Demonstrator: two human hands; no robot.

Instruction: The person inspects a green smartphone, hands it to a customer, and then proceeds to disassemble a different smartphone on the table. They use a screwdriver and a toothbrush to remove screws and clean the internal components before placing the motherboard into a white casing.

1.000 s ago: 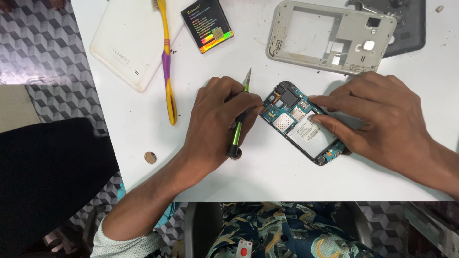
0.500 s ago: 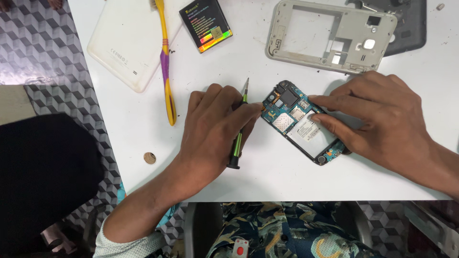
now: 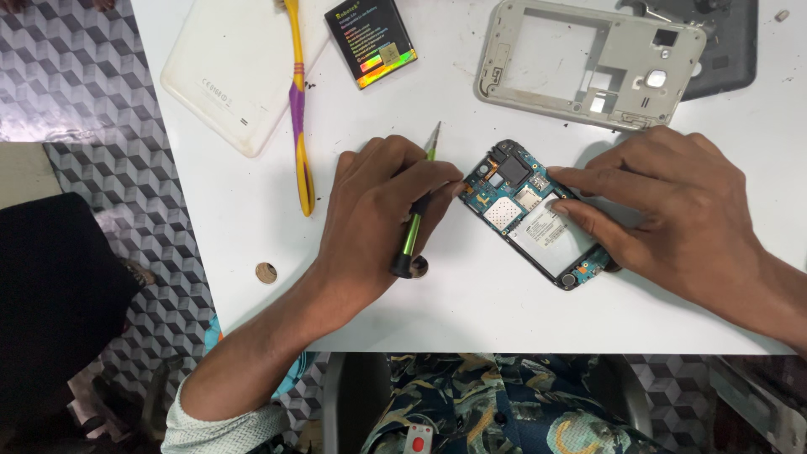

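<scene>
Seen from above, a person sat at a white table [image 3: 504,311] with an opened mobile phone [image 3: 538,214] lying at an angle near the middle, its blue circuit board and metal shields exposed. The right hand [image 3: 672,210] rested on the phone's right side, fingers spread loosely and two fingertips pressing down on the pale panel to hold the phone flat; it pinned the phone rather than gripped it. The left hand [image 3: 382,210] was closed around a slim screwdriver [image 3: 416,214] with a green shaft and black end, held like a pen, its metal tip pointing up and away from the phone, just beside the phone's upper left corner but not touching it. At the back of the table lay the phone's grey inner frame [image 3: 588,63], a black battery [image 3: 370,38], a white rear cover [image 3: 231,67] and a yellow and purple toothbrush [image 3: 296,101]. A small round coin [image 3: 266,272] sat near the table's left edge. The work seemed to be at the stage of undoing the board, between screws; the next move would likely call for swinging the tip down onto a screw head while the right hand kept the phone steady.
</scene>
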